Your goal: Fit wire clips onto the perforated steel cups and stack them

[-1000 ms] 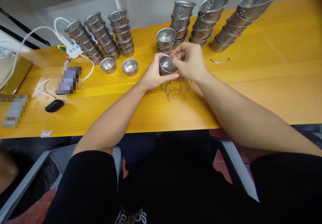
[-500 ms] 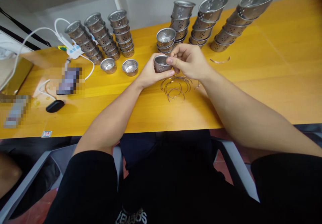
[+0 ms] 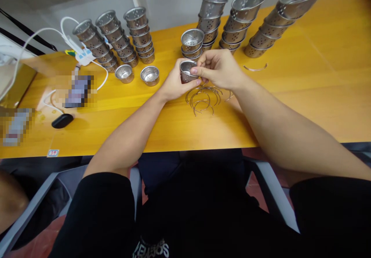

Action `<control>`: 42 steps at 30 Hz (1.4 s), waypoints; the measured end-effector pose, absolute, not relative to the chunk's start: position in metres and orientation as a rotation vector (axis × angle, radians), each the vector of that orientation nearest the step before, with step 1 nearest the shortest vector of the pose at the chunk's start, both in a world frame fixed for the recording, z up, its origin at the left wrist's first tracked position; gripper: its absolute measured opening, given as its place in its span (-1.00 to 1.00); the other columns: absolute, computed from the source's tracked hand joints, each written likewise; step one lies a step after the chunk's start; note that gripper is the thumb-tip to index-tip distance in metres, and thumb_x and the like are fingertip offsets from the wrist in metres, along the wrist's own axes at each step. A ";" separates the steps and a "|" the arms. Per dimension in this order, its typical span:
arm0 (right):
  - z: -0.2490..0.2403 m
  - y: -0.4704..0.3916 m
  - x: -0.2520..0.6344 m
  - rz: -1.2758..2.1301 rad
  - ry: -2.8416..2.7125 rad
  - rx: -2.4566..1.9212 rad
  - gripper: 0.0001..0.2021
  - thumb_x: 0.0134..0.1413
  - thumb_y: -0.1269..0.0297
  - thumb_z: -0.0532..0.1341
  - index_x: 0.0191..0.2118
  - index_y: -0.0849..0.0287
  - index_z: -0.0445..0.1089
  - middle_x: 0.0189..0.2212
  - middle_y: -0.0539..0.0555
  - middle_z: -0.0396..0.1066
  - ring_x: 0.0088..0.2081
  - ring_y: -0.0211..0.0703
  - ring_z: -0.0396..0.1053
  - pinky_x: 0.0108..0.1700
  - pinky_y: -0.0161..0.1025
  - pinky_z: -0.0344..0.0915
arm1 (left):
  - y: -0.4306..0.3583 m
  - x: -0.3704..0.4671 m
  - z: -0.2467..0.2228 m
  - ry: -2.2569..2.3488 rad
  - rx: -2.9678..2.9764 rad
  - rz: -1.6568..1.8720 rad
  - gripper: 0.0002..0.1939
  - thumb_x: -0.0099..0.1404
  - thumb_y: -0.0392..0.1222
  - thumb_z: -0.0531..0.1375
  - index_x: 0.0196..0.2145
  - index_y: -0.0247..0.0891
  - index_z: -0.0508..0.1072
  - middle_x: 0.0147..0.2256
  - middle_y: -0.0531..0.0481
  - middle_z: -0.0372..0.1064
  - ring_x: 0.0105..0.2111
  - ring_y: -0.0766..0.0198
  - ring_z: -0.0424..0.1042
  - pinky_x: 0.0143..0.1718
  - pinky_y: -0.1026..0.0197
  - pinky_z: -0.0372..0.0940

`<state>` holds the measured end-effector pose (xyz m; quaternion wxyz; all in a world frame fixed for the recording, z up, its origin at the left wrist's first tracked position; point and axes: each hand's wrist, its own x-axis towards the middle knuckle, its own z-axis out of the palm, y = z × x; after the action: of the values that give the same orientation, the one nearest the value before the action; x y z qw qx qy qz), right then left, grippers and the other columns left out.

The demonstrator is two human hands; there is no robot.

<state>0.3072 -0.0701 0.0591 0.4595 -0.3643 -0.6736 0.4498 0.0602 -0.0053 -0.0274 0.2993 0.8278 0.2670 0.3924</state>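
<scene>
A small perforated metal cup sits in my left hand, with the fingers and thumb wrapped around its wall. My right hand is closed in a pinch at the cup's right rim. Whatever lies between those fingertips is too small and covered to make out. Just below both hands, several thin curved wires lie loosely overlapped on the yellow table. Another curved wire lies apart, to the right of my right hand.
Stacks of perforated cups stand at the back left and back right. Two single cups, one at the left and one nearer, stand before the left stacks. White cables, a power strip and a black oval object lie farther left.
The view has shifted slightly. Both hands stay at the cup, whose rim is a little more covered by my right fingers; nothing has been let go.
</scene>
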 end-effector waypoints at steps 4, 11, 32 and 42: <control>0.058 -0.069 0.307 1.130 -1.641 -0.907 -0.24 -0.11 -0.55 0.93 -0.26 -0.14 0.59 -0.49 0.00 0.51 -0.27 0.22 0.64 -0.19 0.25 0.75 | -0.009 0.059 -0.023 0.716 2.207 1.022 -0.05 0.59 0.52 0.55 0.51 -0.17 0.35 0.43 -0.34 0.53 0.55 -0.31 0.58 0.73 -0.46 0.41; 0.056 -0.069 0.307 1.043 -1.704 -0.886 -0.23 -0.09 -0.62 0.88 -0.23 -0.14 0.62 -0.32 0.08 0.67 -0.17 0.31 0.71 -0.12 0.29 0.80 | -0.006 0.059 -0.025 0.736 2.205 1.015 0.01 0.56 0.58 0.55 0.54 -0.14 0.34 0.44 -0.33 0.52 0.60 -0.34 0.52 0.78 -0.50 0.34; 0.056 -0.074 0.310 0.694 -1.990 -1.011 -0.66 0.27 -0.04 0.64 0.12 -0.26 0.84 0.35 0.20 0.72 0.60 0.81 0.45 0.64 0.78 0.51 | -0.010 0.066 -0.017 0.836 1.998 1.157 0.10 0.41 0.73 0.59 0.51 -0.06 0.44 0.35 -0.31 0.64 0.51 -0.34 0.62 0.77 -0.59 0.40; 0.052 -0.072 0.308 0.690 -1.914 -0.990 -0.60 0.27 -0.21 0.62 0.15 -0.28 0.83 0.35 0.19 0.74 0.56 0.81 0.46 0.63 0.82 0.45 | -0.004 0.063 -0.025 0.827 2.065 1.160 0.16 0.40 0.75 0.57 0.57 -0.02 0.36 0.46 -0.33 0.54 0.55 -0.32 0.57 0.79 -0.53 0.37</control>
<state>0.3082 -0.0718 0.0516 0.4255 -0.3958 -0.7657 0.2758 0.0626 -0.0035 -0.0247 0.3114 0.7822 0.3131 0.4395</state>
